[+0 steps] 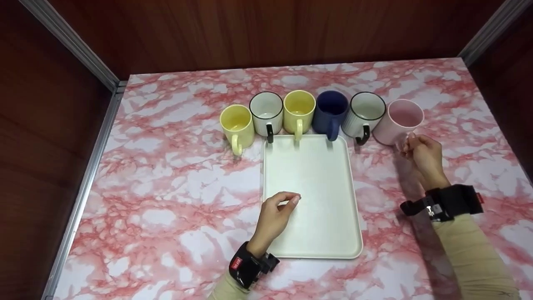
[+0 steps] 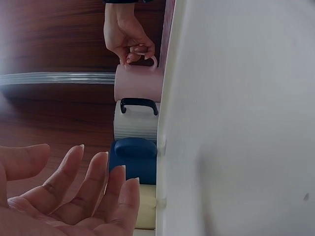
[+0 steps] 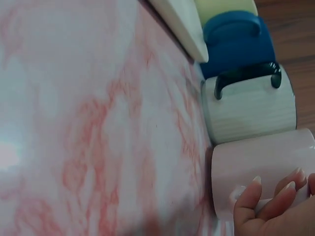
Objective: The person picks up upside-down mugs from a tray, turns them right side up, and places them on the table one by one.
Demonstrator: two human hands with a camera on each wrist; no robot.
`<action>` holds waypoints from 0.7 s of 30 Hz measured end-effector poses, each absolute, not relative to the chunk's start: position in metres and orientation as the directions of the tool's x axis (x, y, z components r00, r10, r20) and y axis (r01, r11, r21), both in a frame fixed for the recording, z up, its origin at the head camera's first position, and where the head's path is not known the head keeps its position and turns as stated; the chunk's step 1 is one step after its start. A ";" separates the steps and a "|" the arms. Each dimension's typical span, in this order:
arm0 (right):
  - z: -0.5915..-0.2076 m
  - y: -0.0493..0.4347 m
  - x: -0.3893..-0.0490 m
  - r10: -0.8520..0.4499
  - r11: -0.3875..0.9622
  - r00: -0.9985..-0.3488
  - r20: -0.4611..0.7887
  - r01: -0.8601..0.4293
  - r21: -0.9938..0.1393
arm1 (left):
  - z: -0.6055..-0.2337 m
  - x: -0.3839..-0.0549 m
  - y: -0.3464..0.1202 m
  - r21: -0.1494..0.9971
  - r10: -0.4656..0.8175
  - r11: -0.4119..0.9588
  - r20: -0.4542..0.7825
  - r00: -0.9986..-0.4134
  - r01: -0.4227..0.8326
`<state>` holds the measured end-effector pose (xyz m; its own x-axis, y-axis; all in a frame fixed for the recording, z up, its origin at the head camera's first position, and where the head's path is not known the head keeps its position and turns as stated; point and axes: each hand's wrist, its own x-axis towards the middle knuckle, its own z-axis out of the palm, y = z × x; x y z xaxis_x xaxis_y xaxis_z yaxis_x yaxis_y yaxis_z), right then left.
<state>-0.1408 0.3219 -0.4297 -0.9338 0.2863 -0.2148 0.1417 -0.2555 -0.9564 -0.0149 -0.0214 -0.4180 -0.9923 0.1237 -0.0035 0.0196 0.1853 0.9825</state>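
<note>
My right hand [image 1: 427,160] pinches the handle of a pink mug [image 1: 387,127] at the right end of a row of mugs. That mug stands upright; in the right wrist view the curled fingers [image 3: 269,200] partly cover its handle. Over the left part of a cream rectangular tray [image 1: 314,200] is my left hand [image 1: 275,214], holding nothing, with fingers loosely bent. Left of the pink mug come a white mug with a black handle [image 1: 366,110], a dark blue mug [image 1: 331,110], a yellow mug [image 1: 299,110], another white mug [image 1: 266,114] and another yellow mug [image 1: 237,123].
The tray's far edge lies right by the middle mugs, under their handles. A pink-and-white marbled table [image 1: 166,187] carries everything. Dark wood panels [image 1: 266,33] stand behind and at both sides, with a metal rail [image 1: 83,196] along the left.
</note>
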 end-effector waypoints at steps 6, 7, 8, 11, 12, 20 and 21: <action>-0.431 0.326 -0.148 0.274 -0.217 -0.939 -0.209 0.152 -0.964 | -0.403 -0.011 -0.023 0.983 0.122 0.180 0.003 -0.993 0.025; -0.433 0.327 -0.150 0.282 -0.199 -0.937 -0.205 0.152 -0.968 | -0.403 -0.011 -0.023 0.983 0.121 0.181 0.006 -0.993 0.028; -0.434 0.329 -0.151 0.286 -0.162 -0.937 -0.198 0.157 -0.974 | -0.403 -0.011 -0.023 0.983 0.120 0.180 0.007 -0.993 0.029; -0.441 0.336 -0.158 0.264 -0.128 -0.943 -0.204 0.175 -0.976 | -0.404 -0.011 -0.023 0.984 0.119 0.179 0.002 -0.993 0.023; -0.445 0.339 -0.161 0.262 -0.120 -0.943 -0.207 0.181 -0.976 | -0.404 -0.011 -0.023 0.983 0.119 0.181 -0.001 -0.993 0.021; -0.463 0.358 -0.177 0.180 -0.089 -0.970 -0.165 0.151 -0.984 | -0.428 -0.016 -0.023 0.983 0.117 0.181 0.011 -0.993 0.032; -0.464 0.359 -0.178 0.173 -0.091 -0.971 -0.163 0.149 -0.985 | -0.433 -0.017 -0.023 0.983 0.115 0.179 0.015 -0.993 0.036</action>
<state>-0.1775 0.3590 -0.4643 -0.9713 0.1730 -0.1633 0.1493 -0.0908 -0.9846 -0.0173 -0.0229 -0.4325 -0.9932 0.1150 0.0153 0.0359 0.1789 0.9832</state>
